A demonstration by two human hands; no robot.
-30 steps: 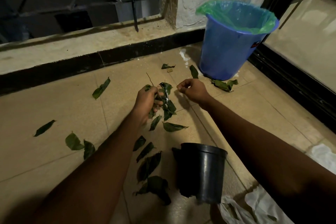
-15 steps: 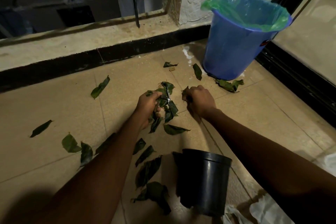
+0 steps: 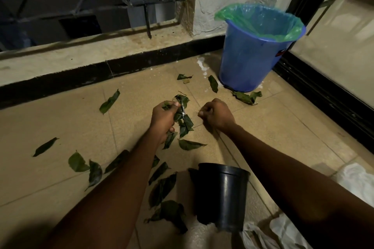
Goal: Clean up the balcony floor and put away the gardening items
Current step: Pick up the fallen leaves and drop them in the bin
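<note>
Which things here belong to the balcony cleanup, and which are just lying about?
Part of the job:
leaves, some in the grip of the left hand
blue bin
black pot

Just lying about:
white plastic at the right edge
railing

No text, number or brand is legible here. You see only a small dark-and-red sticker (image 3: 282,53) on the side of the blue bucket (image 3: 247,60), its print too small to read.
</note>
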